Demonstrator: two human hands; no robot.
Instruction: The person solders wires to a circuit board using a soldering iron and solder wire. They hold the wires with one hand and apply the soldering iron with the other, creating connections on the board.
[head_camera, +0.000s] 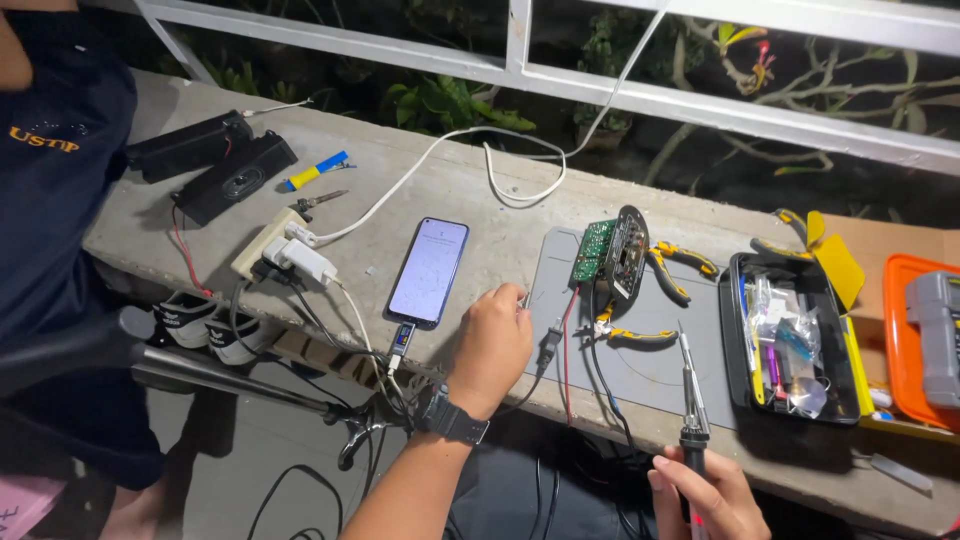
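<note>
Right-hand grip (700, 495) is clamped on a soldering iron (690, 395) beside the black toolbox (745, 345) of small tools.

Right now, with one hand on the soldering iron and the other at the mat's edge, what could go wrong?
1. The soldering iron in the right hand points up beside the red and black wires; its tip might scorch them.
2. The left hand rests close to that tip and could get burned.
3. The circuit board stands propped on the grey mat and may topple if the wires are tugged.
</note>
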